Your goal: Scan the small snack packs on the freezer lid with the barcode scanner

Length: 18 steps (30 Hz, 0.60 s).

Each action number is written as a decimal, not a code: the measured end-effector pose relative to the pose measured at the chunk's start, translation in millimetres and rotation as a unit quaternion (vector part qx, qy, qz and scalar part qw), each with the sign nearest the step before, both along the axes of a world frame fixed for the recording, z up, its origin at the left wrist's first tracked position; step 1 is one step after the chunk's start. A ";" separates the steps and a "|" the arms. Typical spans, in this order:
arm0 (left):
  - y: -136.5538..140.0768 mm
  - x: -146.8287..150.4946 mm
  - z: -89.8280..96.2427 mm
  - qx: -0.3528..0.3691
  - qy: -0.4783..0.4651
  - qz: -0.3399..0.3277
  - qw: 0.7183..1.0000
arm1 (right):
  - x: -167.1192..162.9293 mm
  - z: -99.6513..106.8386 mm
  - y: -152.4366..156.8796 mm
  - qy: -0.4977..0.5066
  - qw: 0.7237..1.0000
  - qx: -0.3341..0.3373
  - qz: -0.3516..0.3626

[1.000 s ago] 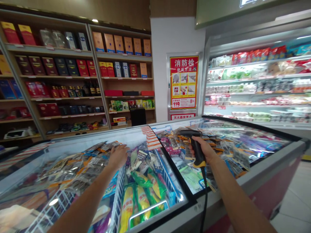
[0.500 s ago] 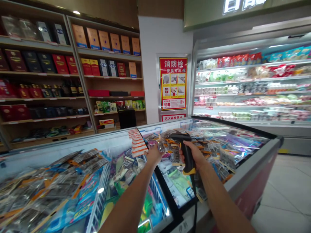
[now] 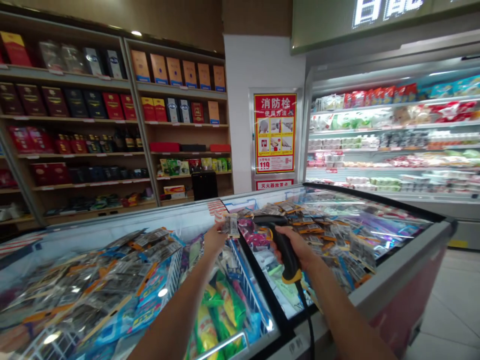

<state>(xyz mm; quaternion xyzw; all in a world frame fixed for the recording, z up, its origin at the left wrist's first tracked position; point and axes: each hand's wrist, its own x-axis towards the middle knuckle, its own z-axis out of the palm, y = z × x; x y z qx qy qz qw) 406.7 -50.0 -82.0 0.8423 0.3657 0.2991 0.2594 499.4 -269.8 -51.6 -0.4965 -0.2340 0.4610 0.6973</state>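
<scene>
My left hand (image 3: 215,241) is closed on a small clear packet (image 3: 232,226), held up over the chest freezer. Its printing is too small to read. In my right hand (image 3: 298,245) is a black and yellow barcode scanner (image 3: 287,252), gripped by its handle, with its head pointing left towards the packet. A dark cable (image 3: 309,315) runs down from the handle. Beneath both hands lie piles of similar packets with orange edges (image 3: 330,240), seen in the freezer. Green and yellow bags (image 3: 221,305) fill a white wire basket below my left forearm.
The freezer's grey rim (image 3: 397,267) and a black frame bar (image 3: 262,280) cross the near side. More packets (image 3: 112,265) are heaped at the left. Shelves of boxes (image 3: 180,89) stand behind, beside a red fire-hydrant sign (image 3: 275,132) and a lit refrigerated display (image 3: 390,127).
My left hand has moved left with the packet, which now shows more of its face. The scanner has shifted slightly left too, relative to the freezer. The view has turned a little left.
</scene>
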 end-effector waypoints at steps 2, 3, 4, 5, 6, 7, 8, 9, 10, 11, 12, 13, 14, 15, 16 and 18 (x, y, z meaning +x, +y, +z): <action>14.0 -22.7 -2.7 -0.034 -0.069 0.026 0.997 | -12.4 1.6 7.3 -0.011 1.000 -0.016 0.015; 19.7 -33.0 -3.7 -0.048 -0.105 0.034 0.993 | -18.8 3.0 11.1 -0.014 0.999 -0.020 0.020; 24.1 -42.4 -4.3 -0.057 -0.134 0.040 0.989 | -25.2 4.6 15.1 -0.014 0.999 -0.022 0.025; 27.2 -50.6 -4.2 -0.064 -0.150 0.047 0.986 | -31.3 6.3 19.1 -0.011 0.999 -0.022 0.036; 29.0 -57.8 -3.6 -0.070 -0.157 0.055 0.983 | -37.3 7.7 23.2 -0.006 0.998 -0.024 0.049; 29.7 -63.8 -2.5 -0.075 -0.158 0.063 0.983 | -42.8 8.7 27.1 -0.001 0.998 -0.026 0.062; 29.5 -68.6 -1.2 -0.077 -0.155 0.073 0.982 | -47.8 9.1 30.9 0.002 0.997 -0.029 0.072; 28.7 -72.3 0.2 -0.075 -0.150 0.082 0.982 | -52.2 9.0 34.4 0.000 0.996 -0.033 0.078; 27.6 -75.0 1.5 -0.071 -0.146 0.087 0.983 | -56.0 8.3 37.3 -0.006 0.996 -0.038 0.082; 26.4 -76.9 2.7 -0.066 -0.143 0.088 0.984 | -58.9 7.3 39.6 -0.013 0.995 -0.043 0.085; 25.4 -78.1 3.6 -0.062 -0.143 0.086 0.984 | -61.2 6.2 41.2 -0.020 0.995 -0.048 0.087; 24.6 -78.9 4.3 -0.061 -0.143 0.084 0.984 | -62.7 5.2 42.2 -0.023 0.994 -0.053 0.088; 24.0 -79.5 4.8 -0.060 -0.144 0.081 0.984 | -63.6 4.4 42.7 -0.023 0.994 -0.058 0.088; 23.5 -79.9 5.3 -0.059 -0.143 0.078 0.985 | -64.1 3.8 42.9 -0.019 0.994 -0.060 0.086; 23.2 -80.4 5.7 -0.058 -0.140 0.078 0.985 | -64.2 3.4 42.9 -0.014 0.995 -0.061 0.083; 22.4 -81.3 6.6 -0.054 -0.130 0.086 0.986 | -64.0 3.1 42.7 -0.004 0.995 -0.057 0.080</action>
